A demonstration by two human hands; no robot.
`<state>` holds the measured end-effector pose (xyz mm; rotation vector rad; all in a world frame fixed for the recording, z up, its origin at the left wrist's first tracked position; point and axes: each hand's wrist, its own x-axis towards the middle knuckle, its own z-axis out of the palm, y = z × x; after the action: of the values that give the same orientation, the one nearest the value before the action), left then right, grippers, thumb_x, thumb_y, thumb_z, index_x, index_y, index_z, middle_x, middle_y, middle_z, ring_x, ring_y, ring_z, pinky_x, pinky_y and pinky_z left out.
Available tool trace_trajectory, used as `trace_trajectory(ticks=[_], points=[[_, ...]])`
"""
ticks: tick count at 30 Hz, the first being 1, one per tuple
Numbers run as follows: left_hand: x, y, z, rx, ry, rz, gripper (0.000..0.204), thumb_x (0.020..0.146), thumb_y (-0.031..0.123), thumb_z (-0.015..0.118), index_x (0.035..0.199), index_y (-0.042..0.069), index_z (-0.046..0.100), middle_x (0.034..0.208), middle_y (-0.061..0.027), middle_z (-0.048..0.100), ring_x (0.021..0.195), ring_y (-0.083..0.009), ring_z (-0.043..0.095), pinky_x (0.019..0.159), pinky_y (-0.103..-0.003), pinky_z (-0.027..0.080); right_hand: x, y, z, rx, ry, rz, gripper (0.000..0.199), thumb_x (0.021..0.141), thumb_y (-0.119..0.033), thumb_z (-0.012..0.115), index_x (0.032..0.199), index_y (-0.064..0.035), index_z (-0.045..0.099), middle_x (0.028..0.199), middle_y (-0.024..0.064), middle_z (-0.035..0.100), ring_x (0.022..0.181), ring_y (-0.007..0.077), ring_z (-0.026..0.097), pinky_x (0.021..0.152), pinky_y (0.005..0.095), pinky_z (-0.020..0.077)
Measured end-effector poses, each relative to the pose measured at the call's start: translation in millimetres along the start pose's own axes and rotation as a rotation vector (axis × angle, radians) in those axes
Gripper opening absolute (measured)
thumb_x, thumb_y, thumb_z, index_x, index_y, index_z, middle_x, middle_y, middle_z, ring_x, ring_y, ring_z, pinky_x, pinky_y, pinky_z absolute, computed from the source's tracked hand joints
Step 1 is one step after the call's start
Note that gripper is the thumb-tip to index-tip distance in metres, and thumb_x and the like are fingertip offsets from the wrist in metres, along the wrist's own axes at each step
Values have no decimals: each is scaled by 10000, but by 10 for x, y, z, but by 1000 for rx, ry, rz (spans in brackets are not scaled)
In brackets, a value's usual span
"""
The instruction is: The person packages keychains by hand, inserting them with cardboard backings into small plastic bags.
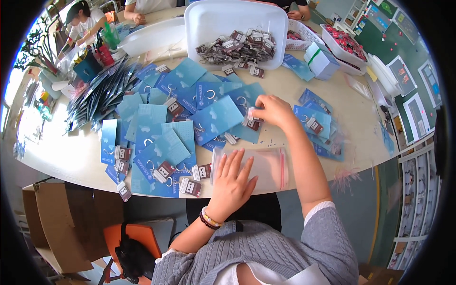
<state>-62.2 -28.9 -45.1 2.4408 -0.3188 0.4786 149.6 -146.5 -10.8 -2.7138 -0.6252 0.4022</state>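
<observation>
My left hand [232,184] lies with fingers stretched out over the left part of a clear zip bag [270,167] with a red seal strip, at the table's near edge. Up and to the right, my right hand [274,112] has its thumb and fingers pinched on a brown-and-white keychain [253,124], which rests against a blue card. Left of my hands spreads a pile of blue cards [216,119], many with keychains clipped on. A loose-looking keychain [201,171] sits just left of my left hand. Another group of carded keychains [314,124] lies right of my right forearm.
A white bin [199,28] of keychains stands at the far side. Dark glossy packets [97,95] fan out at left. A banded card stack [322,61] and a white basket of red items [346,53] are far right. Other people sit across the table [361,128].
</observation>
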Motion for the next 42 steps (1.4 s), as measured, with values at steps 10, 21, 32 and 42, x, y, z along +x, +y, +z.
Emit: trace_trajectory(ticks=[10, 21, 32, 42], points=[[47, -65, 70, 102, -20, -13, 448, 817, 216, 592, 1202, 12, 488, 1282, -211, 424, 1208, -348, 394, 1024, -451, 282, 79, -549, 350, -114, 248, -253, 683, 632, -485, 721, 1129, -76, 494, 977, 155, 601, 943, 311, 576, 838, 437, 402], [72, -60, 49, 41, 20, 4, 414, 805, 188, 602, 1172, 18, 513, 1262, -199, 445, 1181, -348, 420, 1027, -456, 280, -82, -516, -255, -122, 184, -614, 250, 766, -245, 643, 930, -66, 585, 919, 104, 583, 847, 298, 585, 733, 385, 463], [402, -112, -446, -113, 545, 28, 474, 794, 73, 600, 1238, 3, 449, 1329, -193, 378, 1227, -350, 382, 1000, -418, 316, -523, -323, -708, 290, 698, -758, 131, 845, -144, 589, 929, -45, 602, 833, 56, 594, 721, 190, 578, 641, 306, 456], [1316, 151, -1011, -702, 24, -160, 386, 898, 257, 551, 1134, -49, 528, 766, -24, 597, 718, -96, 589, 603, -238, 470, -447, -102, 214, 1903, -47, -451, 218, 913, -192, 521, 1100, -85, 560, 972, 8, 622, 889, 125, 604, 777, 294, 499]])
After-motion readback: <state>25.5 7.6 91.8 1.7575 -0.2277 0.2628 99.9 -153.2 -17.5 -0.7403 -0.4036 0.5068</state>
